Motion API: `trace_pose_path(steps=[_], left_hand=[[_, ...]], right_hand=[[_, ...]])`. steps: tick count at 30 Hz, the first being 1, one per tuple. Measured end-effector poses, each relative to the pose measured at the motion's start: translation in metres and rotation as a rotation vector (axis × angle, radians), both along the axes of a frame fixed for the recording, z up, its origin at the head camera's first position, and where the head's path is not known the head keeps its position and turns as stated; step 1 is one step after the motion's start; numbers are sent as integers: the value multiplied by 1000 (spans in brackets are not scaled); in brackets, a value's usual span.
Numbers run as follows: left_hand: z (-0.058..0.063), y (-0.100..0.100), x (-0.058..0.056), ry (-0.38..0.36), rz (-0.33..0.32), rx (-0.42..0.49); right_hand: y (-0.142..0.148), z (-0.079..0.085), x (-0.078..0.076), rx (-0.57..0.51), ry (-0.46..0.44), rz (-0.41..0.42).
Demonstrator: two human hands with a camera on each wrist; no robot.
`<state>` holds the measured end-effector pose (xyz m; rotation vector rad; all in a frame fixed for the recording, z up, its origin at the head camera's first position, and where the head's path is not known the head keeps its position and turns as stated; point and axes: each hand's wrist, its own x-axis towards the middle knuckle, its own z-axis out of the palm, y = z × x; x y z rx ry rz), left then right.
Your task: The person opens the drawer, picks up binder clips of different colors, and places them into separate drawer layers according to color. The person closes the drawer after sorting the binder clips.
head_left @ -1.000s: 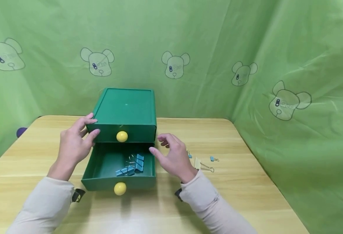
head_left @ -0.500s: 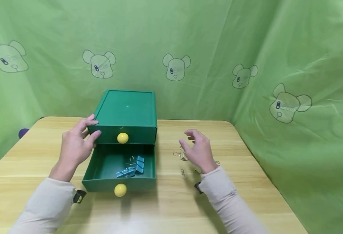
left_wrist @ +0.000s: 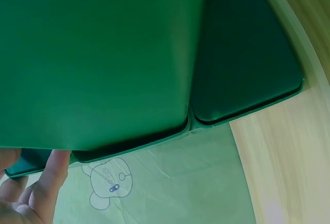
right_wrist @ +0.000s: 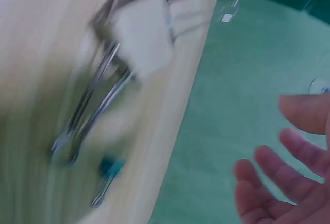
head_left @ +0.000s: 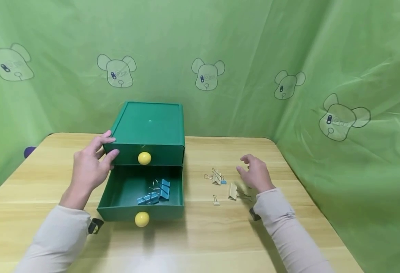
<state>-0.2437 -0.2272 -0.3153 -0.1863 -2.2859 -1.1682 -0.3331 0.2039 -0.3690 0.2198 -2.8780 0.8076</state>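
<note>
A green two-drawer box point(head_left: 148, 123) stands left of centre in the head view, its lower drawer point(head_left: 118, 213) pulled out. Blue binder clips point(head_left: 164, 189) lie inside that drawer. My left hand point(head_left: 88, 167) holds the box's front left corner, thumb against the front and fingers at the top edge. Over the table to the right, my right hand point(head_left: 256, 176) hovers with nothing in it, fingers loosely bent. Beside it lies a large cream binder clip point(head_left: 232, 191). A small blue binder clip point(right_wrist: 110, 166) shows blurred in the right wrist view.
More cream binder clips point(head_left: 216, 178) cluster between box and right hand, with a small blue one against them. A small pale clip point(head_left: 216, 203) lies nearer. Yellow knobs point(head_left: 142, 219) stick out from both drawers. Green curtains point(head_left: 241, 94) enclose the wooden table point(head_left: 203, 242).
My right hand has moved right, from beside the box, past the cream clips, uncovering them. The left hand stays at the box corner. Box and drawer look unmoved.
</note>
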Motion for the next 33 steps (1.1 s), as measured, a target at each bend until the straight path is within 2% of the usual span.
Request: trace_pose_path(steps=[5,8,12,21,25,29,33], left_hand=[[-1,0,0,-7,11,-9],[-3,-1,1,-5,8,-4],[-3,-2,0,0,4,-8],[-3,-2,-2,16,1,-21],[-3,-2,-3,22,7,-31],[-3,-2,-4,19,7,-27],[-3,-3,-3,14,6,-21]], right_hand=[[21,-9,-2,90,-152,45],[29,-18,-2,121,-202,71],[36,-27,-3,120,-237,63],[47,-42,-9,181,-188,75],[51,-46,-11,170,-160,77],[49,-42,-10,135,-138,77],[35,-30,-6,74,-116,94]])
